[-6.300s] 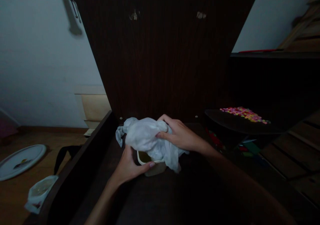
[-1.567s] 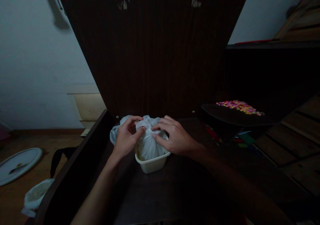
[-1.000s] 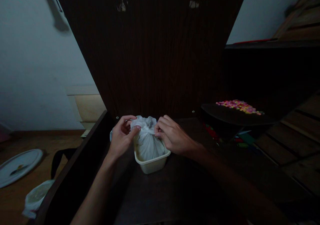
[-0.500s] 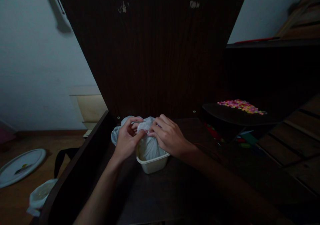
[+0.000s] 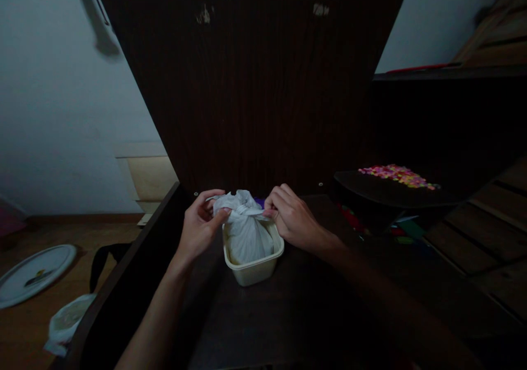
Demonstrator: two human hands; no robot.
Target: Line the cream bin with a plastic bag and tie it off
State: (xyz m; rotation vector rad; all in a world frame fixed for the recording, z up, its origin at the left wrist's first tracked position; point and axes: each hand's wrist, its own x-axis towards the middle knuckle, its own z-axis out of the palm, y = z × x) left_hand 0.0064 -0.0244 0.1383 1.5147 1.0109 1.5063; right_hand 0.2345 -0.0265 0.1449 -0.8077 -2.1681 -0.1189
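A white plastic bag (image 5: 249, 238), gathered and twisted at its top, sits inside a cream-coloured rectangular tub (image 5: 256, 273) on a dark wooden surface. My left hand (image 5: 201, 224) pinches the left part of the bag's top between thumb and fingers. On the other side, my right hand (image 5: 291, 216) is closed on a strip of the bag pulled out to the right, over the tub's rim. Something purple (image 5: 259, 201) shows partly behind the bag.
Dark upright panel (image 5: 263, 95) behind the tub; raised wooden edge (image 5: 135, 265) at left. Colourful small pieces (image 5: 397, 175) lie on a corner shelf (image 5: 370, 188) at right. On the floor at left are a white round lid (image 5: 41, 271) and another bag (image 5: 68, 320).
My hands have moved apart, the left one leftwards and the right one rightwards. The bag's top is now stretched between them in a twist, and more of the bag and tub shows.
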